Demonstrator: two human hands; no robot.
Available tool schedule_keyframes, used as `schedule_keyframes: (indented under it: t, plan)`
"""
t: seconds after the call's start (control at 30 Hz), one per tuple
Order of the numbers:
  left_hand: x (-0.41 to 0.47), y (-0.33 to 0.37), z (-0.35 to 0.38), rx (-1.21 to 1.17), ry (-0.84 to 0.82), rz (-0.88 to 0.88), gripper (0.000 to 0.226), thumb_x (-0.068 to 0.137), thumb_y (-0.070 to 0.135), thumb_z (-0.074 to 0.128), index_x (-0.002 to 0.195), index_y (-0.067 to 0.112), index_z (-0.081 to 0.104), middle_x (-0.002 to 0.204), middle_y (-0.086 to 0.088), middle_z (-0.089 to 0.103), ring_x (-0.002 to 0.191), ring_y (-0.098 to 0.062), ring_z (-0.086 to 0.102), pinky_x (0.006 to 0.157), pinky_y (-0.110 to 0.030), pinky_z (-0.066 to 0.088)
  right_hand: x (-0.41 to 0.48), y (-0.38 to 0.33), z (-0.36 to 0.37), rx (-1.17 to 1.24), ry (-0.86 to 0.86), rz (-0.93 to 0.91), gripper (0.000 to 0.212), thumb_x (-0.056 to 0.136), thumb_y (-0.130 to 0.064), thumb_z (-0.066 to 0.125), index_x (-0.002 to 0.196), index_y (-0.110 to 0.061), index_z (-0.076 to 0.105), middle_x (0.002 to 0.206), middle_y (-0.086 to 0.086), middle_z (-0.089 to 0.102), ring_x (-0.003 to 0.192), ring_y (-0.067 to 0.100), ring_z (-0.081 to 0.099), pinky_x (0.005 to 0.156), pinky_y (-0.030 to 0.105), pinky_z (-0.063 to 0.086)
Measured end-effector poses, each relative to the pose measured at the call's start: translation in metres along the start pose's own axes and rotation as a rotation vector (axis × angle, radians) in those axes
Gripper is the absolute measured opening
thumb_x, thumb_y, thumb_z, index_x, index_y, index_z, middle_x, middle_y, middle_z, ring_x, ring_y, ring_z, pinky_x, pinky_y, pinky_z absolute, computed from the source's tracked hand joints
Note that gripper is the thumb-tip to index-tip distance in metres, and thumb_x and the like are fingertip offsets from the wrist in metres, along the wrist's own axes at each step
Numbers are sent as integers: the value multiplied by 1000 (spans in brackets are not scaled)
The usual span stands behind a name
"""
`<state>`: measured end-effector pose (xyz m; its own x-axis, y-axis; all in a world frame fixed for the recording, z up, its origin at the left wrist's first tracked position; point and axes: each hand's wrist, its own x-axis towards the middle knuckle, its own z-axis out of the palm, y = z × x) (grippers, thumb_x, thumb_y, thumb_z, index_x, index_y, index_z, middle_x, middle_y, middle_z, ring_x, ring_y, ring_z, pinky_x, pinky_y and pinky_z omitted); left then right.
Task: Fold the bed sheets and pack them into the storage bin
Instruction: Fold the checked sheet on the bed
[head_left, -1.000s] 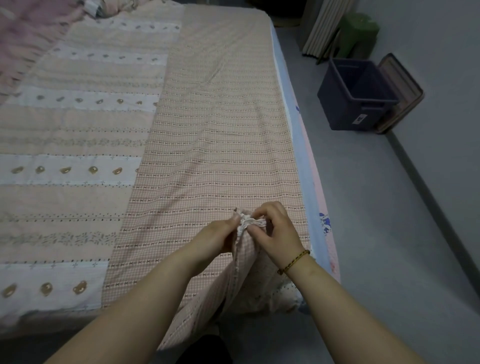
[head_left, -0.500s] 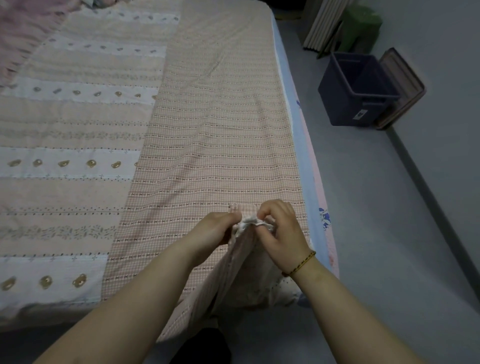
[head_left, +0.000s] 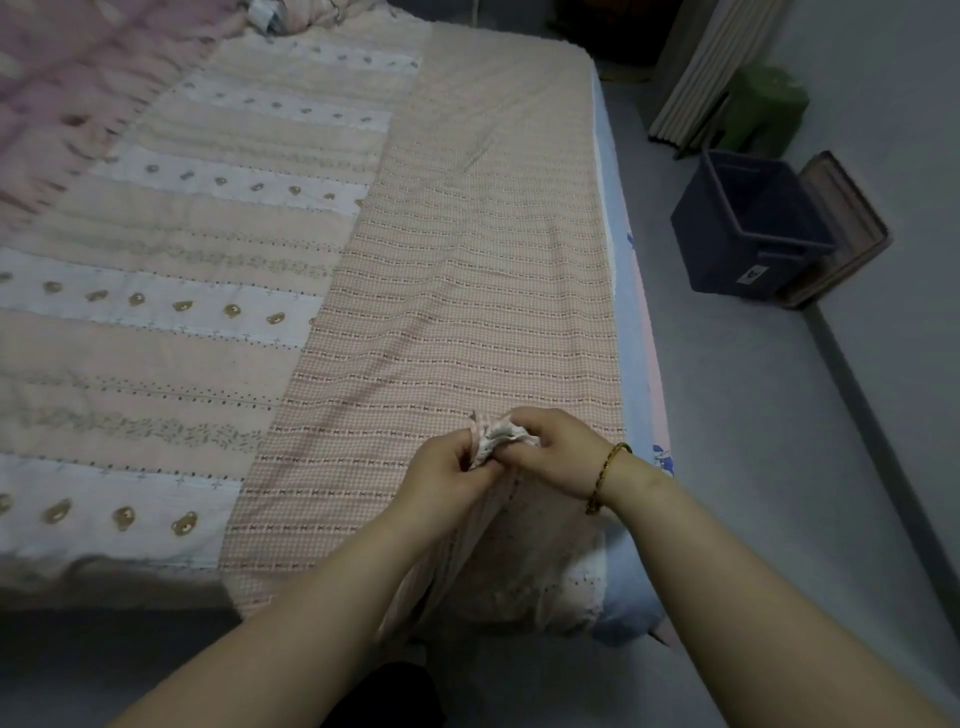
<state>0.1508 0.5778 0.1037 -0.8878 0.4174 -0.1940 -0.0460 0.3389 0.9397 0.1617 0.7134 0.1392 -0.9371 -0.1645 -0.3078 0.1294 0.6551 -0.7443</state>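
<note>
Pink checked bed sheet (folded lengthwise) runs away along the bed's right edge; left hand and right hand pinch its bunched near corner.

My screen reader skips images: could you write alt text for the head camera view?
The left hand and right hand pinch a bunched corner of a pink checked sheet that lies in a long strip along the right side of the bed. An open dark blue storage bin stands on the floor to the right, near the wall.
</note>
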Motion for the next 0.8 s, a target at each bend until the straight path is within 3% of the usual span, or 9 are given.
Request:
schedule_keyframes:
  t: [0.13, 0.27, 0.33, 0.37, 0.43, 0.53, 0.6, 0.7, 0.8]
  plan:
    - [-20, 6, 7, -45, 249, 9, 36, 83, 5, 63, 61, 32, 53, 44, 15, 54, 48, 8, 49, 50, -8, 34, -7, -7, 0, -138, 166, -124, 7, 90, -11, 54, 86, -16, 55, 66, -16, 42, 75, 15, 45, 60, 11, 33]
    - [-46, 2, 14, -56, 405, 15, 24, 85, 2, 57, 75, 24, 62, 68, 17, 57, 66, 3, 52, 58, -5, 36, -26, -17, -9, -141, 255, -308, 24, 87, -17, 49, 90, 3, 62, 71, -4, 53, 74, 14, 49, 63, 7, 35]
    - [-63, -3, 19, -52, 438, 0, 21, 86, 3, 57, 82, 23, 61, 73, 20, 57, 71, 6, 52, 61, -3, 37, -42, -29, -19, -91, 224, -397, 20, 87, -16, 50, 87, 0, 64, 71, -1, 55, 67, -1, 50, 62, 8, 35]
    - [-71, -8, 21, -34, 453, -21, 22, 86, 3, 57, 81, 24, 60, 73, 20, 57, 71, 5, 52, 62, -4, 37, -49, -35, -25, -59, 202, -438, 13, 89, -9, 52, 80, -8, 62, 67, -5, 51, 63, -5, 50, 59, 7, 35]
    - [-86, -18, 26, 74, 498, -112, 24, 84, 5, 56, 70, 25, 52, 69, 14, 54, 69, -9, 51, 58, -12, 35, -67, -52, -34, -43, 189, -515, 25, 88, -7, 52, 69, -23, 50, 60, -8, 40, 55, -6, 44, 53, 8, 32]
    - [-102, -41, 28, 196, 601, -318, 21, 87, 14, 53, 69, 23, 49, 71, 6, 52, 75, -17, 50, 58, -25, 35, -89, -70, -44, -33, 139, -608, 12, 80, -20, 46, 71, -14, 51, 60, -3, 39, 54, 2, 38, 53, 11, 31]
    - [-112, -53, 25, 181, 708, -408, 9, 89, 14, 51, 85, 18, 57, 88, -2, 58, 92, -25, 55, 74, -33, 43, -102, -80, -48, -14, 98, -658, 11, 80, -21, 45, 73, -17, 53, 64, -1, 43, 58, 5, 39, 54, 11, 33]
    - [-122, -51, 24, 50, 876, -455, 41, 85, 10, 58, 125, 12, 49, 131, -11, 44, 122, -31, 40, 104, -38, 32, -105, -94, -56, -4, 126, -688, 20, 87, -16, 52, 70, -27, 49, 65, -1, 43, 54, 1, 38, 54, 7, 34]
    - [-138, -25, 40, -166, 1098, -227, 40, 82, 10, 65, 119, 8, 49, 121, -7, 46, 112, -23, 44, 89, -20, 37, -100, -107, -57, -87, 138, -656, 22, 92, -6, 50, 71, 1, 52, 70, 11, 39, 50, 1, 36, 50, 7, 33]
